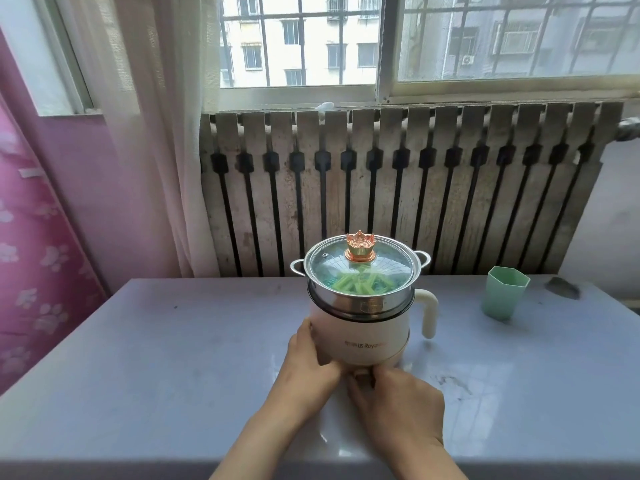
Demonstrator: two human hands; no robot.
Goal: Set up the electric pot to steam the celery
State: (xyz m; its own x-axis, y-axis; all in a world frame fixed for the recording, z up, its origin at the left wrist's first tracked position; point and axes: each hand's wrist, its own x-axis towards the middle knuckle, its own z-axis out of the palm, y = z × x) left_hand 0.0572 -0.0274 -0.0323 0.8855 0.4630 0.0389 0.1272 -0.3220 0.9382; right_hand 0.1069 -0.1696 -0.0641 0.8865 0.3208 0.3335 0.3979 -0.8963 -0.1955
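Observation:
A cream electric pot (367, 332) stands on the grey table (173, 341), its handle pointing right. On top sits a steel steamer basket (360, 301) with green celery sticks (360, 282) inside, under a glass lid (381, 266) with a copper crown knob (361, 248). My left hand (308, 365) presses against the pot's left lower side. My right hand (394, 396) is at the pot's front base, fingers pinched on a small knob that is mostly hidden.
A mint green cup (504, 292) stands on the table to the right of the pot. A worn radiator (398, 188) and window lie behind the table. A curtain (162, 133) hangs at the back left.

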